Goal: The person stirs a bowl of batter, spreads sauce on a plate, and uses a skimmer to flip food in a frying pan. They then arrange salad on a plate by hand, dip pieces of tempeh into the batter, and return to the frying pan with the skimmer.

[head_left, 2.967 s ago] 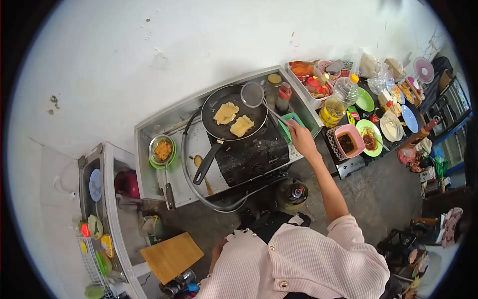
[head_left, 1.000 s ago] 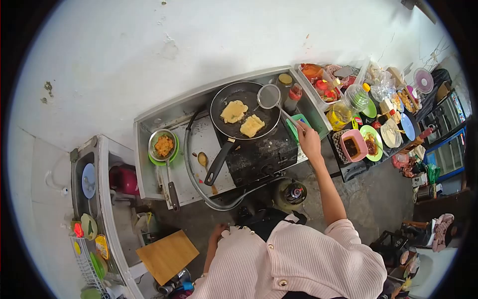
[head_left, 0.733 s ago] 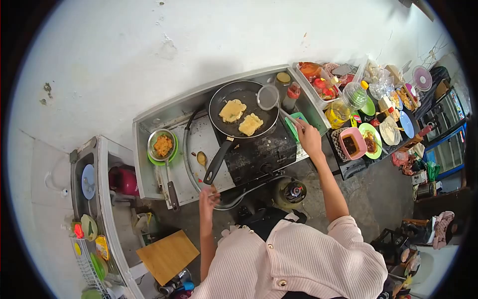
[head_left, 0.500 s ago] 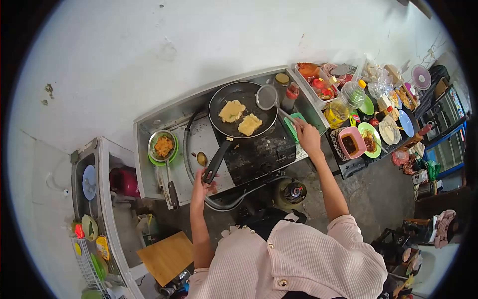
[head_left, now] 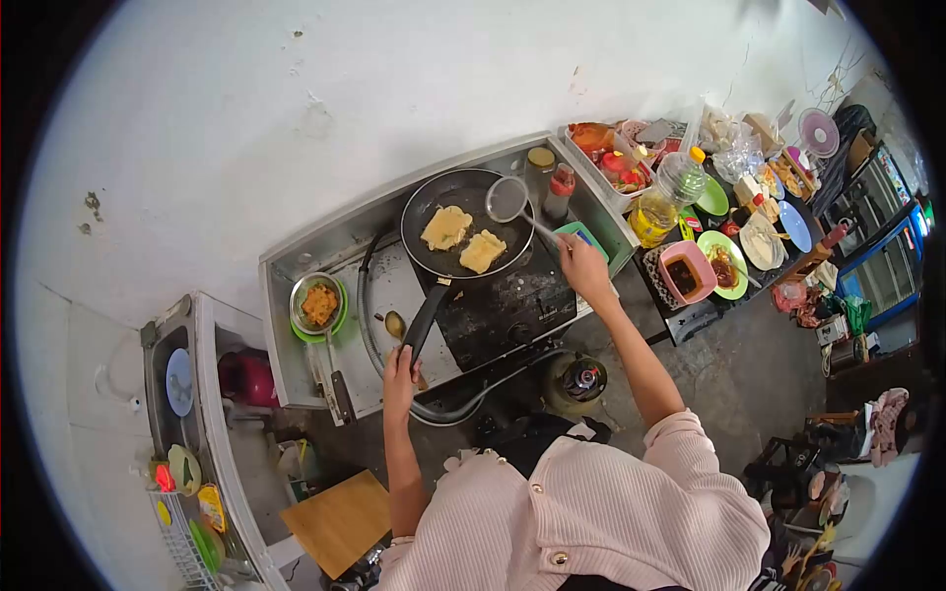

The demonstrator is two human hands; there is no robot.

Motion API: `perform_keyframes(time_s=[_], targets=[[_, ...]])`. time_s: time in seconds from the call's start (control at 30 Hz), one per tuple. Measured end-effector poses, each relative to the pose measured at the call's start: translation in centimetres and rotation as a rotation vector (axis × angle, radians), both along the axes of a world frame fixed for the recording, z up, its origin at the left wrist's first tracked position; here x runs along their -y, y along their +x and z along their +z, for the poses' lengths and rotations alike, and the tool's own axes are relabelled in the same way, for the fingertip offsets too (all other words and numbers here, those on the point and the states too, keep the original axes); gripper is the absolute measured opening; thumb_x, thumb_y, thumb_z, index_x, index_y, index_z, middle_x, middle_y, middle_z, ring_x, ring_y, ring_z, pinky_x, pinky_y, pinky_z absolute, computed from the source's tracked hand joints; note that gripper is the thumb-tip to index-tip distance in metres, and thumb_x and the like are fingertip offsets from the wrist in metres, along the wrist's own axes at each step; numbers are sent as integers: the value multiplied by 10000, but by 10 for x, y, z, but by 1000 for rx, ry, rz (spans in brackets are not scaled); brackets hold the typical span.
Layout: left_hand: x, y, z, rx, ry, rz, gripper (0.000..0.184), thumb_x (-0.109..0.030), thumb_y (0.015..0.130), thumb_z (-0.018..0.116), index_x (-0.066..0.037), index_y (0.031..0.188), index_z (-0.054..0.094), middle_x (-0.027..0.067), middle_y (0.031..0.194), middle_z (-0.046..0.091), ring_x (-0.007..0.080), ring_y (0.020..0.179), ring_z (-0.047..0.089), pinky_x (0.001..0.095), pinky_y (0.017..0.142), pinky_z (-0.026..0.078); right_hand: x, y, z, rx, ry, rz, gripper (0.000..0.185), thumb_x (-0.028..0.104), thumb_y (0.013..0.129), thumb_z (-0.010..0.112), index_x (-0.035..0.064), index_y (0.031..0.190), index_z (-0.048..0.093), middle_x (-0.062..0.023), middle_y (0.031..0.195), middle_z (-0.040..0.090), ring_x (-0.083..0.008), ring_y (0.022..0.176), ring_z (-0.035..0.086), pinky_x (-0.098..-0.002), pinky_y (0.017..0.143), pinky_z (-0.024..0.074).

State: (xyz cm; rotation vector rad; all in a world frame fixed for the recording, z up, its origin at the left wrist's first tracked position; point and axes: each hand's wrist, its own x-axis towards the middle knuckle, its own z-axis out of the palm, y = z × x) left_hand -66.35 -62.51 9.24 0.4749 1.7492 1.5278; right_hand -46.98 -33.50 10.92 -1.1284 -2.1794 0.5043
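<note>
A black frying pan (head_left: 424,251) sits on the stove (head_left: 507,305), with two pale yellow battered pieces in it: one piece (head_left: 446,228) at the left and another piece (head_left: 483,252) lower right. My left hand (head_left: 400,382) is closed around the end of the pan's handle. My right hand (head_left: 585,269) grips the long handle of a round strainer (head_left: 506,199). The strainer's head hangs over the pan's right side, apart from both pieces as far as I can see.
Left of the stove, another strainer holding orange food (head_left: 319,303) rests over a green plate, near a spoon (head_left: 395,324). A red-capped bottle (head_left: 559,192) stands right of the pan. Further right are an oil bottle (head_left: 650,219) and a pink bowl (head_left: 703,273). A gas cylinder (head_left: 570,384) stands below.
My left hand has gone from loose fingers beside the pan's handle to a closed grip on it. My right hand has shifted the strainer slightly left over the pan.
</note>
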Motion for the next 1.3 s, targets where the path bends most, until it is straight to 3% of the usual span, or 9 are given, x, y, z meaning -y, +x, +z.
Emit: perform_keyframes(time_s=[0.37,0.47,0.57,0.7,0.83,0.97,1.07,1.17,1.3], targets=[[0,2,3,-14,20,3,334,-317,924,430,0,1005,499,-9,657,443,55,546,363,197,514,316,1,-19,6,-62,-17,-24,235,229,865,469,73,963,615,-216,733,604,-396,686,583,-472,623,453],[0,1,1,-17,5,5,331,-316,923,433,-1,1008,494,-10,658,443,55,547,360,196,514,315,2,-23,11,64,1,-22,234,228,865,471,73,958,619,-217,713,599,-395,680,581,-472,613,450],[1,0,0,-3,24,-6,328,-315,922,436,-3,1007,491,-10,662,445,54,547,361,193,514,314,2,-24,11,-55,-20,16,221,220,861,475,72,937,620,-209,689,596,-386,654,584,-472,594,452],[1,1,1,7,22,7,320,-315,922,437,-7,991,494,-10,662,446,53,546,365,193,514,316,3,-22,13,88,96,-36,214,226,856,489,79,936,622,-191,658,595,-379,616,581,-462,561,455],[0,1,1,3,19,3,326,-320,921,439,-7,994,494,-11,657,436,56,543,359,201,515,323,-2,-21,8,-83,20,3,217,223,853,489,82,945,626,-199,680,602,-381,636,585,-471,578,457],[0,-1,-1,2,21,-4,335,-318,922,437,-1,1016,489,-10,655,433,56,546,358,201,518,324,1,-17,5,38,28,0,219,232,849,501,90,958,627,-205,685,600,-381,662,588,-471,604,456],[0,0,-1,7,24,-4,339,-317,921,441,2,1028,486,-10,655,435,56,548,359,200,518,324,2,-17,9,-24,-9,-33,214,224,846,502,88,953,628,-205,682,600,-384,654,586,-469,597,456],[0,-1,-1,9,18,8,343,-314,921,443,5,1038,485,-10,658,437,55,550,357,198,518,323,9,-14,17,133,20,-36,232,216,862,496,52,962,625,-209,741,605,-371,704,585,-430,619,462],[0,1,2,9,15,8,325,-303,925,434,-1,1033,485,-13,656,431,54,553,358,195,517,319,9,-13,19,-20,-89,-42,236,216,860,498,47,962,627,-206,748,608,-368,710,588,-424,626,462]])
